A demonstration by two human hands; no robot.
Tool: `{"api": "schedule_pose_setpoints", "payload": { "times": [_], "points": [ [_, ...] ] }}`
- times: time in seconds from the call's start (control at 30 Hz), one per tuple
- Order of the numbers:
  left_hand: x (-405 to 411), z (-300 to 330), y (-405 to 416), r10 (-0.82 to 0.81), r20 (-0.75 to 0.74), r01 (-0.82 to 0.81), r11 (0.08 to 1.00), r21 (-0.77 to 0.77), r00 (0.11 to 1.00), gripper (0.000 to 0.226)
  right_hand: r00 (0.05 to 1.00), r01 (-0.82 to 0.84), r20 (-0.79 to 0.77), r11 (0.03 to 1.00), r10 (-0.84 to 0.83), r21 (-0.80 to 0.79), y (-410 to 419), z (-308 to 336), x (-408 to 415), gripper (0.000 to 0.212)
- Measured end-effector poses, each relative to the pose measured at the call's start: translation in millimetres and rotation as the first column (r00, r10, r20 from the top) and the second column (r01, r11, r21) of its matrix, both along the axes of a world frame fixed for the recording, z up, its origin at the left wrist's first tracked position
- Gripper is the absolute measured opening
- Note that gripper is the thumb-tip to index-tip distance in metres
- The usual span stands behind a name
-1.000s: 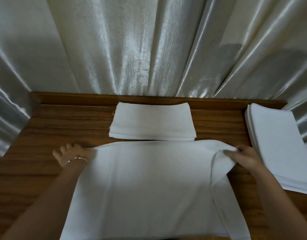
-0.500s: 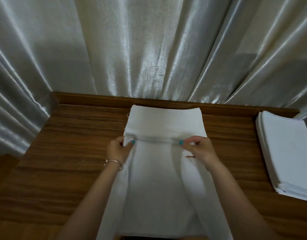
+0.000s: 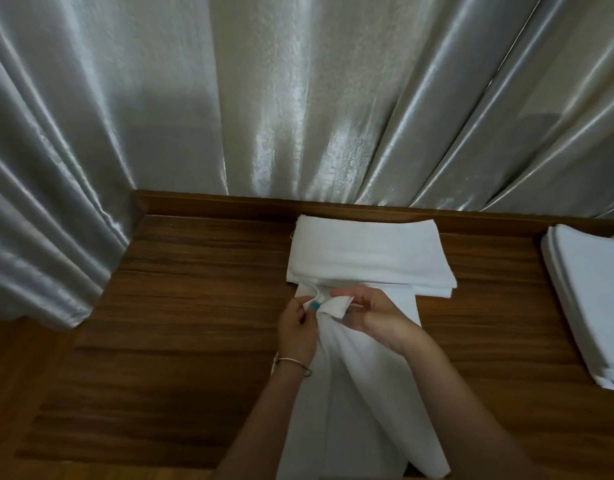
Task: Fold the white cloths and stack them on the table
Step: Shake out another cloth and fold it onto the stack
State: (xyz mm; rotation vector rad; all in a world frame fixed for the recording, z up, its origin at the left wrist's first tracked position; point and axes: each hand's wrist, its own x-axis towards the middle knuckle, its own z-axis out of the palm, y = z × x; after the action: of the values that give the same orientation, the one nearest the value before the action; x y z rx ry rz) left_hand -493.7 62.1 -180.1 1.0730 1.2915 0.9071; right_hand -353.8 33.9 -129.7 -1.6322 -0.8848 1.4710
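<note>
— Head view: how far along am I?

— One folded stack sits by the table back edge; another pile at right.

— And the hands?

— Left hand and right hand pinch the cloth corners together, mid-fold. Bare wood lies open to the left.

Wood table: folded stack at back, long cloth ctr, pile rt, maybe unfolded.
</note>
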Motion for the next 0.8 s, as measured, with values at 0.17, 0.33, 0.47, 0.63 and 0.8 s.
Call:
{"api": "schedule_pose_setpoints", "payload": {
  "times": [0.17, 0.33, 0.47, 0.63, 0.8],
  "points": [
    [-12, -3, 0, -0.057, 0.047, 0.057, 0.998, -0.013, 0.997, 0.022, 0.987, -0.060, 0.155, 0.991, 0.041, 0.122, 2, -11, -4, 0.025],
    [-22, -6, 4, -0.185, 0.019, 0.185, 0.983, 0.023, 0.983, 0.027, 0.952, -0.135, 0.277, 0.991, 0.126, 0.012, 4, -4, -8, 0.009],
    [-23, -2, 6, -0.271, 0.009, 0.270, 0.961, 0.059, 0.963, 0.030, 0.856, -0.270, 0.440, 0.960, 0.272, -0.067, 6, 2, -10, 0.010],
    [-24, 2, 6, -0.382, -0.078, 0.388, 0.918, 0.087, 0.921, 0.034, 0.679, -0.359, 0.629, 0.919, 0.378, -0.165, 15, 7, -11, 0.010],
    [-24, 5, 7, -0.456, -0.124, 0.469, 0.877, 0.105, 0.881, 0.036, 0.564, -0.411, 0.704, 0.886, 0.431, -0.213, 21, 12, -13, 0.013]
  ]
}}
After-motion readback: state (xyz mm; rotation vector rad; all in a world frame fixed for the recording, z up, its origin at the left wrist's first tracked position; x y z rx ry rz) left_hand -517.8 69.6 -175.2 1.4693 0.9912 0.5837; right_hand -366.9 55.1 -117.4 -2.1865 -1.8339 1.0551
